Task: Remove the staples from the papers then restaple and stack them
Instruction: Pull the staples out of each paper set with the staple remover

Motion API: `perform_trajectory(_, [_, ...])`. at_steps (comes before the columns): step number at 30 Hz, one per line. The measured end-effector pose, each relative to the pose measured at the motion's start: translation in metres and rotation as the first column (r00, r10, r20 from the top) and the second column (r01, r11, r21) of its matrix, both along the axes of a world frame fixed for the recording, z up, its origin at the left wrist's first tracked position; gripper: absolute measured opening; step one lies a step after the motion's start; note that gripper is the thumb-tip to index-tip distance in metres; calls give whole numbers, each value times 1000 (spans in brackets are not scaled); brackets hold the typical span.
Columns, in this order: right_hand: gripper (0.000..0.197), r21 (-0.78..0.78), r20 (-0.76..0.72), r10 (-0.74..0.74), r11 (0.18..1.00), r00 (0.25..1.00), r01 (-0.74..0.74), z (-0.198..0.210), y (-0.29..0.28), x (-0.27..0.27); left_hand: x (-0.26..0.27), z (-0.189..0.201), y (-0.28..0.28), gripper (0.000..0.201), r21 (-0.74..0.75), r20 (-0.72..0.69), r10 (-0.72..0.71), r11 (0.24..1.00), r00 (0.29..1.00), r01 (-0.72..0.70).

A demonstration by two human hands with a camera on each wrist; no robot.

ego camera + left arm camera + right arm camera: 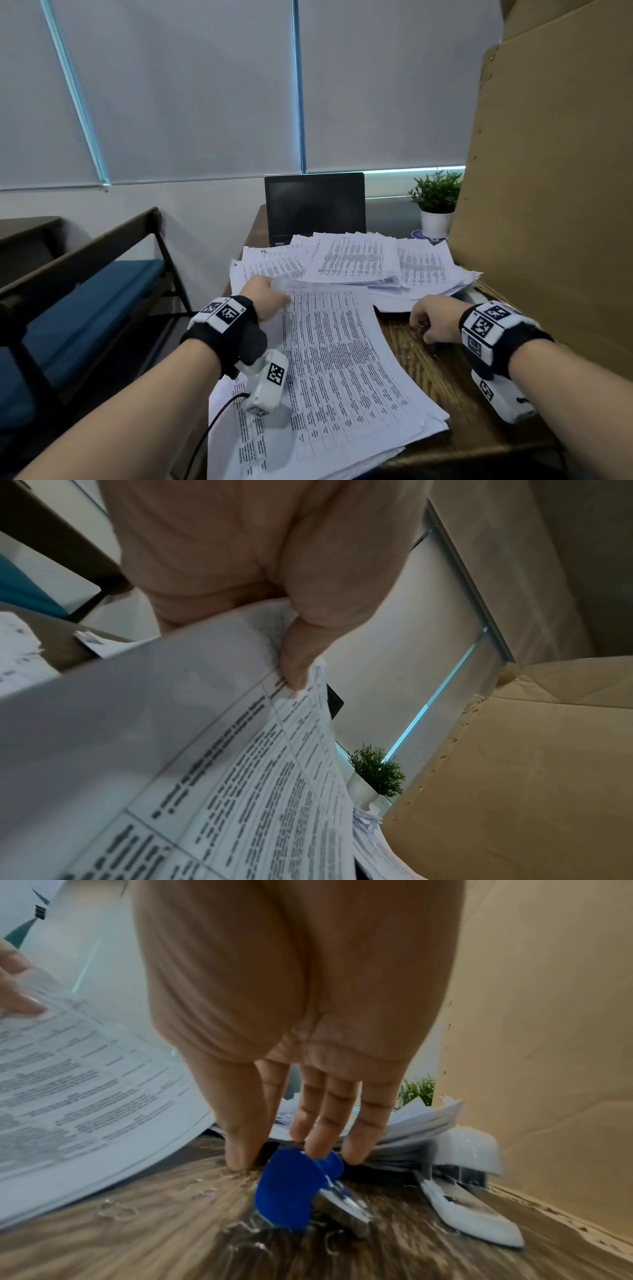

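The left hand [260,569] pinches the far corner of the papers [339,359] lying along the worktop's [431,373] left edge. The right hand [294,1010], fingers [320,1139] extended downward, touches a blue staple remover [291,1185] beside them. The print is too blurred to read. A white stapler [466,1185], loose staples [116,1210], further paper piles [359,263], a laptop [315,205] and a potted plant [436,202] lie beyond.
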State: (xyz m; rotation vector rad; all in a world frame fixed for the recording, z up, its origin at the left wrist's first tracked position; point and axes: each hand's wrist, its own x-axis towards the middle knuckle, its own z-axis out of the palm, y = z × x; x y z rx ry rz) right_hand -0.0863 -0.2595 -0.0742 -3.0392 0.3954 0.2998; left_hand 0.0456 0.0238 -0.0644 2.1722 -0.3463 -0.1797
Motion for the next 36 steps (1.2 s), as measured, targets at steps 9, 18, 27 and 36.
perform_trajectory(9, [52,-74,-48,-113,991,992,110,-15,-14,3,14,-17,7,41,-281,-197,-50,960,979,-7])
perform_trajectory(18, [43,31,118,-130,991,985,127,5,-5,1,-6,-17,2,31,-403,-349,-58,910,935,-94])
perform_trajectory(27, [34,187,209,132,967,969,-172,2,84,25,32,-79,-3,81,-411,-406,-52,902,912,-132])
perform_trajectory(36, [31,25,259,263,960,929,-278,-2,147,63,31,-92,6,114,-455,-422,-108,884,900,-107])
